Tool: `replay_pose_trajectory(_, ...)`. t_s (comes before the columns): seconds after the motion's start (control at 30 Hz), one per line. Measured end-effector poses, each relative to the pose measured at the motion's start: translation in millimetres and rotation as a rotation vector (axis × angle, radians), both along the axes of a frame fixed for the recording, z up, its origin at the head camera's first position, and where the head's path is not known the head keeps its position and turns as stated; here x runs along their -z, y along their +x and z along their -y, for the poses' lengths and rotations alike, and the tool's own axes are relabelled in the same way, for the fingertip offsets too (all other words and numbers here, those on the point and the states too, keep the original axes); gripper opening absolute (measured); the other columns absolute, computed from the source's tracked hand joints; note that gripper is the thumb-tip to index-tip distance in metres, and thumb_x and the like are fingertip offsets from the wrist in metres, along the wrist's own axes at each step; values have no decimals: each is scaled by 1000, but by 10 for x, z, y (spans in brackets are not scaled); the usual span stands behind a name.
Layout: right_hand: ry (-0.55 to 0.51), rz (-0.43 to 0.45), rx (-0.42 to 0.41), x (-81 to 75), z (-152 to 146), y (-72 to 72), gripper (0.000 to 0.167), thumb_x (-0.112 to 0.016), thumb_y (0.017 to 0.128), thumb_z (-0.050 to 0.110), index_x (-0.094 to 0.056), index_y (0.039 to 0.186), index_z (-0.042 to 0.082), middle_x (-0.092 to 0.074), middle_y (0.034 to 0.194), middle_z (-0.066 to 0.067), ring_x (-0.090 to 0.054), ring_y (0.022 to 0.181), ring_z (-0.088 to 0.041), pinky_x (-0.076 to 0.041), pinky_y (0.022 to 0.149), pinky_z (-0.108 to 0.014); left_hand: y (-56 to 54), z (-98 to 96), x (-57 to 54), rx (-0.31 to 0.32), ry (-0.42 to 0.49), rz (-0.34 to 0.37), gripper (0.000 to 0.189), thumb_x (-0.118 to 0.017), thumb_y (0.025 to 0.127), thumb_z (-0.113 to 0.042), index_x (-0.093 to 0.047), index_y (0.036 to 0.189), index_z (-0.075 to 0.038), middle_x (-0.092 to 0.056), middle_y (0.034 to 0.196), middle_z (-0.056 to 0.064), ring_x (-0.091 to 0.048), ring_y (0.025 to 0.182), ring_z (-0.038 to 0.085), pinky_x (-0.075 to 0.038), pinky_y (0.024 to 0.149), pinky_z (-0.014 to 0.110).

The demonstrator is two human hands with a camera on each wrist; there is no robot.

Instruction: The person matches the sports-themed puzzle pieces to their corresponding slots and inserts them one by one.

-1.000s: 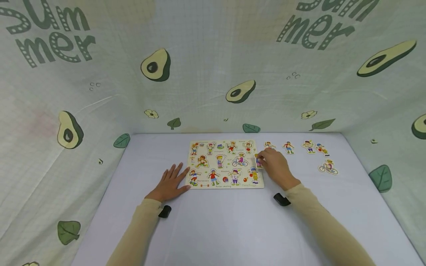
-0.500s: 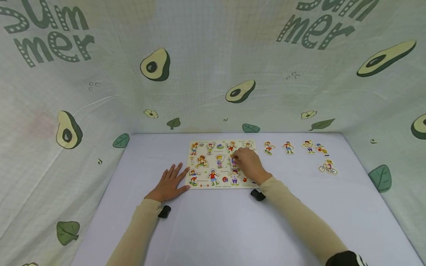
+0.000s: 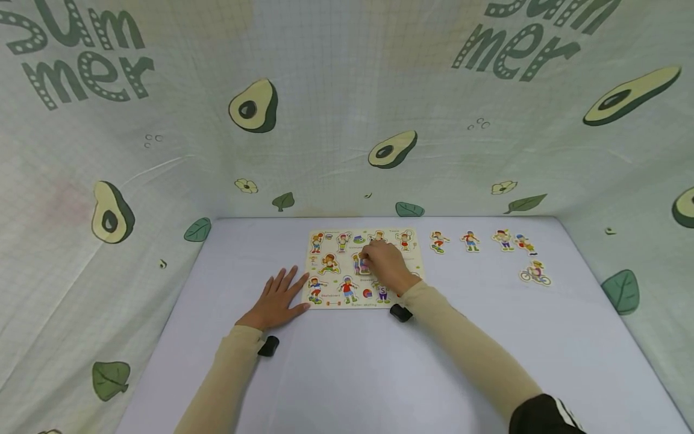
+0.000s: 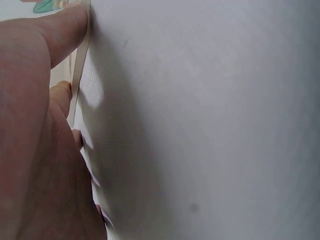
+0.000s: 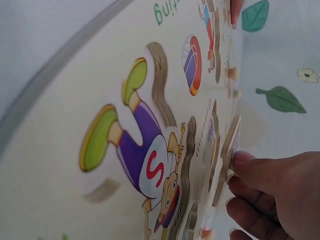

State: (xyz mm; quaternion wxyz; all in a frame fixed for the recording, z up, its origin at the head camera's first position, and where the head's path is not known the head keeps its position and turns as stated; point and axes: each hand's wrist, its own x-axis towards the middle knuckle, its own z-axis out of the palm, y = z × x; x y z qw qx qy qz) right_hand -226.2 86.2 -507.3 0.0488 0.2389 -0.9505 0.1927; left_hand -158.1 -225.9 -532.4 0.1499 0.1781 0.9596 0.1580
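A pale wooden puzzle board printed with children playing sports lies on the table. My right hand pinches a small figure-shaped puzzle piece between thumb and fingers, tilted over the middle row of the board beside the golfer picture. The fingers hide part of it in the head view. In the right wrist view, a baseball player picture with an S on its shirt shows up close. My left hand lies spread at the board's left edge; in the left wrist view its thumb touches that edge.
Loose pieces lie right of the board: a skateboarder, a figure in blue and red, a pair close together and a cyclist. A printed avocado cloth hangs behind the white table.
My right hand has carried the piece leftward from the board's right edge, past the cyclist spot, to its middle. The left hand has stayed in place.
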Motion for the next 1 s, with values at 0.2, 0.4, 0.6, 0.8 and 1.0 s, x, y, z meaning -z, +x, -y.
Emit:
replay_pose_trajectory(0.2, 16, -10, 2, 67, 63, -49, 6, -79, 96, 9, -79, 102, 7, -75, 97, -7, -71, 93, -26, -60, 85, -43, 2, -7, -12, -10, -12, 7, 76, -60, 107, -44, -30, 168, -11, -13, 176, 22, -5, 161, 50, -6, 128, 68)
replay_pose_trajectory(0.4, 42, -2, -7, 74, 122, -70, 4, -78, 96, 7, -78, 101, 6, -74, 97, -8, -72, 94, -27, -60, 89, -43, -4, -4, 8, -9, -17, 6, 76, -60, 106, -46, -30, 168, -12, -13, 176, 21, -5, 161, 49, -6, 128, 68)
replay_pose_trajectory(0.6, 66, -12, -26, 39, 159, -68, 5, -78, 96, 8, -77, 100, 6, -75, 97, -7, -72, 94, -27, -60, 90, -40, -1, -4, 7, -8, -11, 7, 76, -60, 106, -45, -30, 168, -11, -13, 176, 22, -5, 161, 49, -6, 128, 69)
replay_pose_trajectory(0.8, 76, -11, -43, 24, 163, -67, 7, -78, 97, 8, -77, 103, 5, -75, 98, -8, -72, 96, -27, -60, 91, -39, -11, 1, 15, -7, -9, 8, 76, -60, 107, -45, -30, 168, -11, -13, 176, 22, -5, 161, 50, -6, 128, 68)
replay_pose_trajectory(1.0, 91, -21, -69, 56, 137, -74, 8, -77, 98, 9, -77, 105, 5, -75, 100, -8, -73, 97, -27, -60, 92, -38, -12, 0, 14, -8, -19, 11, 77, -60, 107, -46, -29, 168, -12, -12, 176, 21, -4, 162, 48, -6, 128, 68)
